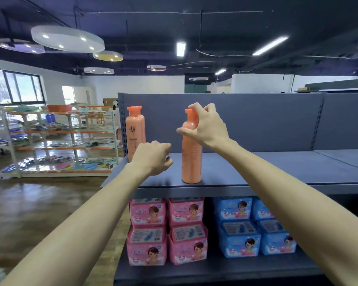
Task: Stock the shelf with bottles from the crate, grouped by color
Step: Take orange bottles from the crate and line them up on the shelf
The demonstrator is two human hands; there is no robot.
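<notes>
Right hand (205, 126) around smooth cylindrical bottle (191, 157)

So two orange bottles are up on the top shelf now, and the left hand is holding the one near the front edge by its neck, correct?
Not quite: the head view shows the right hand gripping the neck of the front orange bottle. The left hand is loosely curled beside it, holding nothing. The rest stands: two orange bottles are on the top shelf, the other one further back at the left.

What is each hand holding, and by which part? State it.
Right hand grips the orange bottle by its cap and neck. Left hand holds nothing.
</notes>
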